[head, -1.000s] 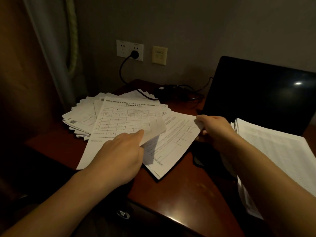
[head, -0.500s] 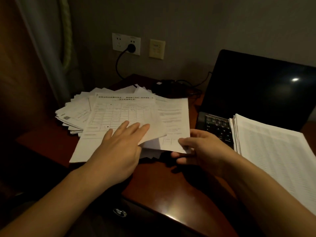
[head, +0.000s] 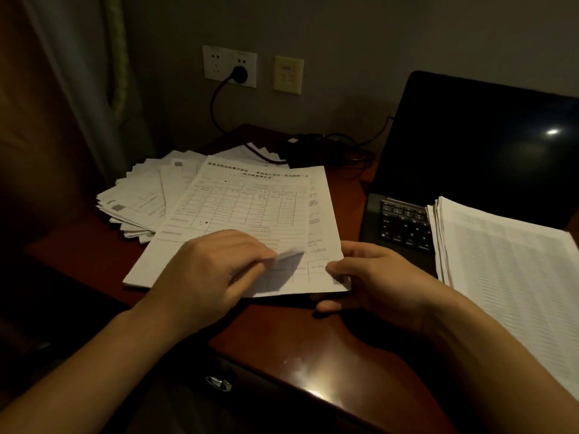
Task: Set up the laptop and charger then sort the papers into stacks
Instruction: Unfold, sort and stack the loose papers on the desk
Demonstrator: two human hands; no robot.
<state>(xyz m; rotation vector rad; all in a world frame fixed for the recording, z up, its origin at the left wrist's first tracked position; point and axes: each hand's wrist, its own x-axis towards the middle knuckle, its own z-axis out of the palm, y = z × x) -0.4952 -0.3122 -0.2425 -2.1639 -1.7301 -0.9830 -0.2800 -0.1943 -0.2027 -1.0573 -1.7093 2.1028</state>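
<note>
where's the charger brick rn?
Head view, far centre of the dark wooden desk: the black charger brick lies by the wall, between the fanned white papers and the open black laptop.

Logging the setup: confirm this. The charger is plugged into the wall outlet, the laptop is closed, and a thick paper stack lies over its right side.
One error: the laptop is open, its dark screen upright and keys showing, per the head view. The charger plug does sit in the wall outlet, and the thick paper stack covers its right side.
</note>
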